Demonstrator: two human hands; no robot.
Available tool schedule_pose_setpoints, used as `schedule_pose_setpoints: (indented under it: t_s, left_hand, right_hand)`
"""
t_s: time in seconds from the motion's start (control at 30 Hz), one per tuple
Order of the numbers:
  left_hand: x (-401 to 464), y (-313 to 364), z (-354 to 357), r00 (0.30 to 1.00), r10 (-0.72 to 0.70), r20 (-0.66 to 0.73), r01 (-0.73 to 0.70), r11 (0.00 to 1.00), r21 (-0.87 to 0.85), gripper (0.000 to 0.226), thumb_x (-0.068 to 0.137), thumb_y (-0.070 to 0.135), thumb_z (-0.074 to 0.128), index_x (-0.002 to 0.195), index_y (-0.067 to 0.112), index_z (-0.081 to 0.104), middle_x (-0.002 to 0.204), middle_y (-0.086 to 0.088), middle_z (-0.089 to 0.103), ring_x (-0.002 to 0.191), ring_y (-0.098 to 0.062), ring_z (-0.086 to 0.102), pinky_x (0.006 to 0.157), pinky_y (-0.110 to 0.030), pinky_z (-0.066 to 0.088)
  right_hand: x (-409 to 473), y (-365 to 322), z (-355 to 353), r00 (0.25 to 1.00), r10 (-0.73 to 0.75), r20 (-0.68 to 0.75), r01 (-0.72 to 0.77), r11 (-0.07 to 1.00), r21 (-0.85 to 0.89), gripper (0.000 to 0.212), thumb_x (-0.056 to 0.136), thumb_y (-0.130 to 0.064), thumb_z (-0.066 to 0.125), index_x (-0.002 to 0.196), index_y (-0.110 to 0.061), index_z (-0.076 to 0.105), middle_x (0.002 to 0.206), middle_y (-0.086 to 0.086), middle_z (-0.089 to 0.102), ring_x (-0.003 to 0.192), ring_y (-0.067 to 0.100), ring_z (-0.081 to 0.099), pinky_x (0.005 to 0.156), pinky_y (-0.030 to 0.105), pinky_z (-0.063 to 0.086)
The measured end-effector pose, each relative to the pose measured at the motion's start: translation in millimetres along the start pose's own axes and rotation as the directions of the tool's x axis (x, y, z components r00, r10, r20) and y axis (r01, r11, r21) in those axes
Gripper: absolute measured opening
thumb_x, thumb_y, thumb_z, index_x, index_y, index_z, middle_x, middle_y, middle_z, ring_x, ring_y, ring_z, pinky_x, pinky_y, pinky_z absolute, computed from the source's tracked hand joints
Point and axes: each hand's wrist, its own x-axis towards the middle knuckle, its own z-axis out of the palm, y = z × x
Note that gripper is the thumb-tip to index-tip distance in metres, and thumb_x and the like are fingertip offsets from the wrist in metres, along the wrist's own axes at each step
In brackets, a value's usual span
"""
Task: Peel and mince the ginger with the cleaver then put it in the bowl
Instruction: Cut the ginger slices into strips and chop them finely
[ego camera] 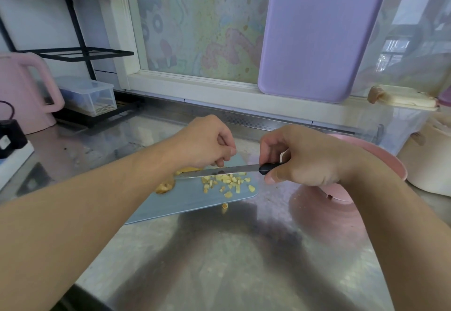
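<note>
The right hand (307, 156) holds the cleaver (219, 172) by its handle. The left hand (207, 142) curls its fingers on the blade's top. Ginger bits (227, 183) lie on the blue board (185, 200). Mincing seems underway. Next, more chops, then the pink bowl (390, 161) at three o'clock.

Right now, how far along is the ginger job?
Mostly chopped: small ginger pieces lie on the blue board, one piece off its edge. The right hand grips the cleaver; the left hand steadies above its blade. Left: finer mincing, then the pink bowl.
</note>
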Motion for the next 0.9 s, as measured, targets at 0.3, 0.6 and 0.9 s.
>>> schedule_pose_setpoints:
  t_s: [0.3,0.6,0.9]
  left_hand:
    - [-8,-13,-21,0.995,-0.025,-0.092,0.009,0.986,-0.165,0.009,0.091,0.017,0.081,0.091,0.026,0.082,0.082,0.006,0.08,0.079,-0.009,0.076,0.083,-0.033,0.064]
    - [-20,-44,-37,0.98,-0.1,0.172,0.124,0.983,-0.137,0.014,0.087,0.026,0.086,0.099,0.033,0.083,0.094,0.01,0.08,0.09,-0.004,0.074,0.091,-0.026,0.051]
    - [-7,-39,2,0.988,-0.122,0.094,0.123,0.992,-0.001,0.01,0.086,0.035,0.086,0.081,0.027,0.084,0.077,0.012,0.079,0.074,-0.003,0.072,0.075,-0.022,0.052]
  right_hand:
    - [-4,1,-7,0.999,0.0,-0.045,0.001,1.0,0.021,0.018,0.08,-0.018,0.086,0.084,-0.025,0.071,0.075,-0.008,0.073,0.063,0.009,0.061,0.077,0.041,0.055]
    - [-10,6,-16,0.997,0.026,-0.075,-0.027,1.0,-0.015,0.021,0.078,-0.017,0.087,0.079,-0.029,0.07,0.074,-0.008,0.072,0.06,0.007,0.057,0.074,0.038,0.054]
    - [-16,12,-20,0.997,0.061,-0.039,-0.063,0.996,-0.064,0.02,0.076,-0.016,0.088,0.081,-0.026,0.072,0.074,-0.009,0.072,0.059,0.005,0.059,0.074,0.033,0.052]
